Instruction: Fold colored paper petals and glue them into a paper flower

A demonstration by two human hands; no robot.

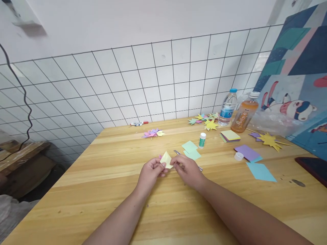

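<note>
A small piece of pale yellow folded paper [166,158] is held above the table at the middle of the head view. My left hand [151,173] is closed on its lower left side, thumb on top. At the right edge of the paper, my right hand [188,170] is closed in a pinch, with its fingertips partly hidden. A bit of purple shows behind the paper by the left fingers; I cannot make out what it is. Beneath my right hand lies a thin grey tool [176,152], mostly covered. Light green paper squares [189,147] lie just beyond.
A glue stick [201,141], its loose white cap [238,156], a stack of coloured paper [230,135] and blue paper [261,171] lie to the right. Behind stand a water bottle [227,109] and an orange drink bottle [244,115]. Folded paper shapes [153,133] and markers [139,124] lie farther back.
</note>
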